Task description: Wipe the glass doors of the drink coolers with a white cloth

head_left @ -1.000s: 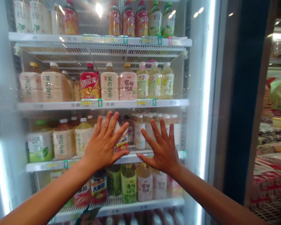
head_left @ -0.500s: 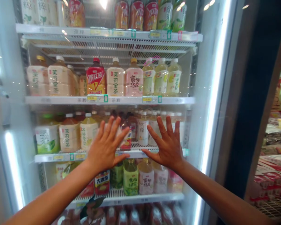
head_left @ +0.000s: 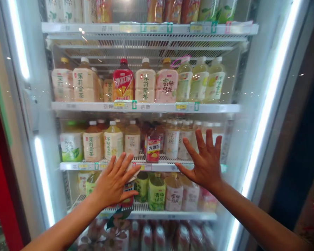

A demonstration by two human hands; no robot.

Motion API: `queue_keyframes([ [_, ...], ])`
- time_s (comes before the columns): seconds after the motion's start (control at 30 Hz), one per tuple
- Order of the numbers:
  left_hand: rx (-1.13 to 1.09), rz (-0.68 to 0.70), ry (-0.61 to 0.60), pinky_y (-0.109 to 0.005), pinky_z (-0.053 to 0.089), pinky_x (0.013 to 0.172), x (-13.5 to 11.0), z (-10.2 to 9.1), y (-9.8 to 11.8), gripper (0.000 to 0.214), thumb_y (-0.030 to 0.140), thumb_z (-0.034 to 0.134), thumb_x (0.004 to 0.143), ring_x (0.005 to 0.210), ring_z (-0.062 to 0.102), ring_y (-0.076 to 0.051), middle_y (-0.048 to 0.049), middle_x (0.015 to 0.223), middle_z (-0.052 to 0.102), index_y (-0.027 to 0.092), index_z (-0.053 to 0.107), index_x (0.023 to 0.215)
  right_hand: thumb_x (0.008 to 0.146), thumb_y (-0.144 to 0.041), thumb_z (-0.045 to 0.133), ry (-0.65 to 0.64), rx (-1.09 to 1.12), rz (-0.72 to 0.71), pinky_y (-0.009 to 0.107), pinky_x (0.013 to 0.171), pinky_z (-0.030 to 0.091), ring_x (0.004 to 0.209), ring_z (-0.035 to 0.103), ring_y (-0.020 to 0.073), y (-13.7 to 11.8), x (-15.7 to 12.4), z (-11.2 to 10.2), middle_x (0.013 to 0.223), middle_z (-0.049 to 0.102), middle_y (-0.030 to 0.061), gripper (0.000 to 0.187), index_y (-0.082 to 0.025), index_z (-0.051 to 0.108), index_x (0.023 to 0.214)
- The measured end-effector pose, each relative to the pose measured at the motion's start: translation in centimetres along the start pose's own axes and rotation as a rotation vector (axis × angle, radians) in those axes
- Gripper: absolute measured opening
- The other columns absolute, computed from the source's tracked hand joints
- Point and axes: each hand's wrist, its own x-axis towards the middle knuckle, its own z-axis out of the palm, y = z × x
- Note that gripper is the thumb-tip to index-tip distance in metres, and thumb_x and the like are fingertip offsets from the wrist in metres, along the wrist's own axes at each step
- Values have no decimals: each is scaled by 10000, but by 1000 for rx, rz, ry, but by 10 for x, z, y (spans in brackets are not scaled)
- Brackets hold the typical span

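My left hand (head_left: 116,182), fingers stretched and slightly apart, is in front of the lower shelves of a drinks cooler. Beside its index finger a small pale patch shows that I cannot make out. My right hand (head_left: 206,165) is held up with fingers spread wide, in front of white-capped bottles (head_left: 172,141). Light reflections suggest a glass pane before the shelves; whether either palm touches it I cannot tell. Between the hands stands a dark bottle with a red and yellow label (head_left: 153,148). Below is a green tea bottle (head_left: 157,193); a pink-labelled bottle (head_left: 174,195) stands beside it.
Higher up, a shelf (head_left: 211,108) carries a red bottle (head_left: 123,82) and several pale tea bottles. Bright light strips (head_left: 267,104) run down both sides. A door fitting (head_left: 31,109) is at the left, beside a red panel (head_left: 2,167).
The view has swung left, so the shelves sit further right. My left hand has moved down and left across the shelves. My right hand stays before about the same bottles.
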Motion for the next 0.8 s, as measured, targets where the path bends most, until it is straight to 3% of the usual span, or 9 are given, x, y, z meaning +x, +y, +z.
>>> queue_keyframes([
  [0.07, -17, -10, 11, -498, -4, 1323, -5, -3, -13, 1050, 805, 515, 847, 1615, -30, -288, -77, 1736, 127, 287, 90, 1655, 918, -643, 564, 21, -7, 13, 777, 1216, 103, 1580, 70, 465, -6, -6, 3, 1749, 12, 35, 888, -333, 174, 1653],
  [0.17, -77, -253, 110, -594, -38, 1301, 16, -13, -51, 958, 677, 509, 928, 1594, -130, -323, -51, 1729, -136, 306, 1, 1652, 911, -614, 584, 27, -25, 50, 784, 1211, 109, 1584, 81, 453, -14, -13, 7, 1747, 22, 33, 883, -348, 181, 1649],
  [0.23, -110, -357, 138, -652, -51, 1280, 24, -15, -63, 921, 644, 475, 957, 1583, -175, -333, -32, 1711, -212, 316, -38, 1647, 906, -612, 592, 26, -31, 74, 783, 1211, 108, 1584, 83, 452, -18, -16, 9, 1747, 20, 25, 889, -354, 177, 1649],
  [0.3, -131, -355, 120, -669, -48, 1275, 12, -10, -54, 921, 670, 449, 956, 1582, -188, -330, -38, 1712, -214, 304, -35, 1649, 899, -625, 601, 38, -35, 89, 774, 1217, 108, 1585, 77, 451, -22, -18, 10, 1747, 17, 25, 904, -344, 182, 1650],
  [0.4, -147, -229, 59, -614, -36, 1298, -25, -2, -31, 952, 743, 439, 923, 1597, -136, -304, -60, 1731, -134, 291, 32, 1655, 888, -639, 611, 45, -35, 90, 769, 1220, 105, 1586, 70, 450, -24, -19, 10, 1748, 8, 24, 922, -344, 183, 1650],
  [0.47, -146, -181, 27, -554, -55, 1312, -37, -6, -35, 924, 758, 411, 925, 1602, -101, -288, -27, 1736, -106, 316, 56, 1654, 879, -632, 622, 27, -38, 94, 777, 1215, 104, 1584, 72, 459, -24, -20, 10, 1748, -8, 21, 943, -354, 160, 1652],
  [0.63, -96, -476, 68, -586, -109, 1296, -7, -32, -94, 794, 670, 281, 1000, 1577, -145, -394, 143, 1648, -322, 367, -103, 1625, 869, -631, 629, -9, -73, 92, 775, 1217, 94, 1586, 39, 460, -22, -20, 8, 1744, -80, -5, 993, -366, 86, 1657],
  [0.7, -100, -498, 73, -610, -103, 1285, -12, -31, -92, 815, 674, 297, 993, 1568, -145, -422, 134, 1651, -322, 360, -114, 1623, 882, -647, 606, -11, -81, 89, 764, 1225, 92, 1590, 25, 448, -22, -20, 8, 1743, -96, -12, 982, -364, 74, 1658],
  [0.8, -153, -415, 32, -613, -104, 1284, -49, -17, -57, 879, 704, 358, 970, 1568, -172, -398, 69, 1686, -284, 350, -99, 1631, 888, -649, 604, 1, -76, 87, 758, 1229, 99, 1589, 35, 450, -23, -19, 8, 1744, -89, -6, 973, -356, 87, 1658],
])
